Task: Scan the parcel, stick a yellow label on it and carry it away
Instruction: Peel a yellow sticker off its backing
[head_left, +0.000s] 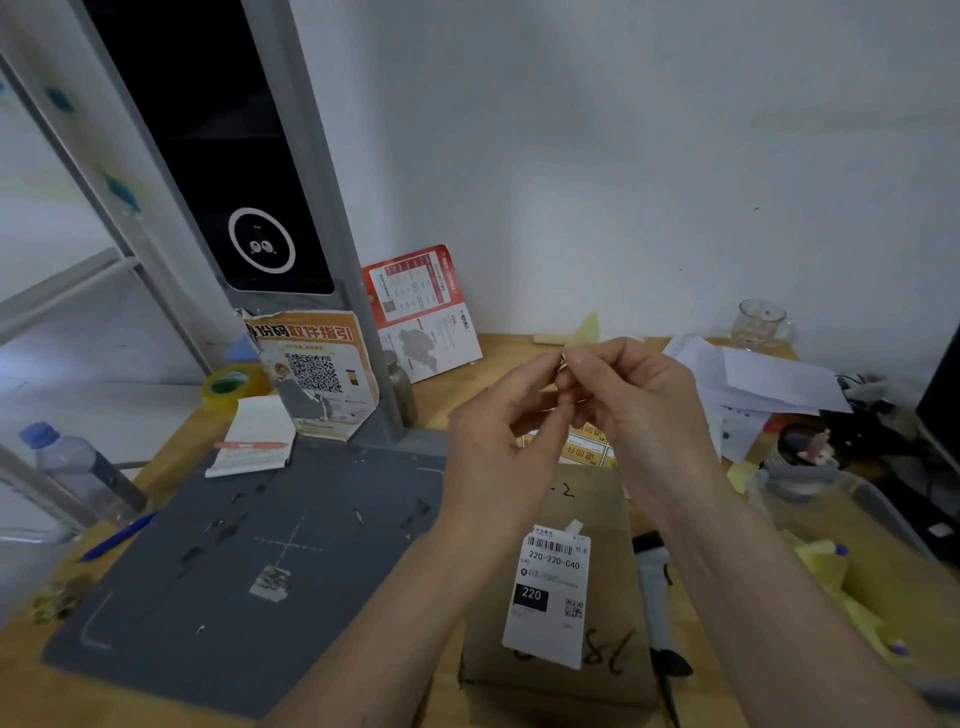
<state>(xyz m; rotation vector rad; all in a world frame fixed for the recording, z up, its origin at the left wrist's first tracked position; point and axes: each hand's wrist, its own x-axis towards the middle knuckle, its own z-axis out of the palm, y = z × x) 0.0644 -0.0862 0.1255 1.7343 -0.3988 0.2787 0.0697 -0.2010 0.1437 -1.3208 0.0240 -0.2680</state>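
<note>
A brown cardboard parcel (587, 680) lies flat on the wooden desk, below my hands. A white shipping label (550, 597) marked 220-220-C40 is stuck on its top. My left hand (498, 441) and my right hand (639, 400) are raised above the parcel, fingertips pinched together on a small pale yellow label (584, 330) whose tip sticks up behind my fingers. A sheet of yellow labels (587, 447) lies on the desk under my hands, partly hidden. A black handheld scanner (657, 597) lies just right of the parcel.
A grey scanning mat (249, 566) covers the desk's left half, with an upright dark scanner tower (244, 171) behind it. A tape roll (228, 387), water bottle (78, 467), blue pen (117, 538), loose papers (763, 374), a glass cup (761, 322) and a clear bin with yellow scraps (852, 571) stand around.
</note>
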